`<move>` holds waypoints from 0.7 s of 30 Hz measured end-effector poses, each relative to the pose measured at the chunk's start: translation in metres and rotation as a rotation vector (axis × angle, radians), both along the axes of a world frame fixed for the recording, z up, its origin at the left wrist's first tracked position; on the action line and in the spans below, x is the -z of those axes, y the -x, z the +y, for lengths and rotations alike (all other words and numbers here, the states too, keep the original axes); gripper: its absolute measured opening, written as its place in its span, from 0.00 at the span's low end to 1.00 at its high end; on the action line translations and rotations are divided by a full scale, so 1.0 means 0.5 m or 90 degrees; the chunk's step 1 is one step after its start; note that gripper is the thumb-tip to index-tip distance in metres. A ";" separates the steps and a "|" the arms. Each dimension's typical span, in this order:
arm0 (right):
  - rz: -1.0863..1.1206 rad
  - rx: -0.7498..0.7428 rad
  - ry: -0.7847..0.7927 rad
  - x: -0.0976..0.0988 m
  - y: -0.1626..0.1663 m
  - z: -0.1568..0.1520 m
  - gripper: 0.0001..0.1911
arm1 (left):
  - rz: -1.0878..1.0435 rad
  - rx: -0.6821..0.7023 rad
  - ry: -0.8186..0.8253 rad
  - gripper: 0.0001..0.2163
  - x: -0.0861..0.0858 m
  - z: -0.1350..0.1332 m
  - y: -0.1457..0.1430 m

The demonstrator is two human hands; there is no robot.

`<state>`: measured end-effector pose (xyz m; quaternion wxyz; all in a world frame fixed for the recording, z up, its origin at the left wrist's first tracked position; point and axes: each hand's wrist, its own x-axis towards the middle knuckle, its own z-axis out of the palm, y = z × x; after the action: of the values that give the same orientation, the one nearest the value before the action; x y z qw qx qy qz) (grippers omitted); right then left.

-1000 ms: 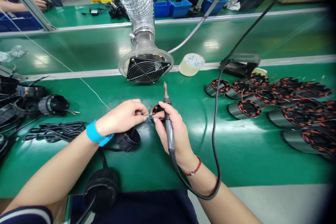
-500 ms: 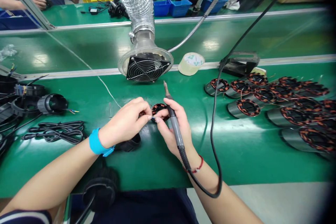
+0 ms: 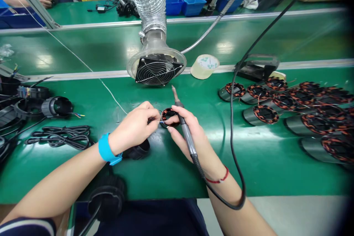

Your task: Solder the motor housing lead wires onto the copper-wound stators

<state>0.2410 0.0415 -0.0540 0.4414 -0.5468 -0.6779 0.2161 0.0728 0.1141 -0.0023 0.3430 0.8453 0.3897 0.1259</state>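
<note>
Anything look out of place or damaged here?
The black round housing at the bench's near edge seems to jut past it, its cable trailing toward the wearer; it might slip off. The soldering iron in the right hand looks intact; no spill or damage shows.

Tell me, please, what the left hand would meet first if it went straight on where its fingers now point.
Probably the copper-wound ring, just beyond the left hand; the fingers of the right hand lie close beside it, so with depth unclear, they might be met first.
</note>
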 end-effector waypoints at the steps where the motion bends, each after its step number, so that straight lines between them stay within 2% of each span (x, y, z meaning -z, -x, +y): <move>1: -0.018 0.000 -0.005 0.000 0.000 0.002 0.26 | -0.005 -0.001 0.007 0.06 0.001 0.002 0.000; 8: -0.041 0.094 -0.046 0.007 0.039 0.037 0.21 | -0.021 -0.036 0.010 0.06 0.004 0.018 0.002; 12: -0.096 0.086 -0.058 0.010 0.040 0.039 0.23 | -0.039 -0.029 0.011 0.05 0.010 0.025 0.006; 15: -0.048 0.067 -0.039 -0.001 0.025 0.017 0.27 | -0.047 -0.025 0.018 0.05 0.010 0.024 0.006; 19: 0.029 0.120 -0.009 -0.027 0.005 -0.036 0.23 | -0.043 -0.019 0.013 0.06 0.006 0.019 0.003; 21: 0.060 0.156 -0.030 -0.031 0.001 -0.062 0.20 | -0.034 -0.020 0.007 0.06 0.003 0.017 0.000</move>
<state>0.2406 0.0104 -0.0383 0.5085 -0.6043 -0.5892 0.1704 0.0727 0.1225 -0.0040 0.3562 0.8334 0.3944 0.1517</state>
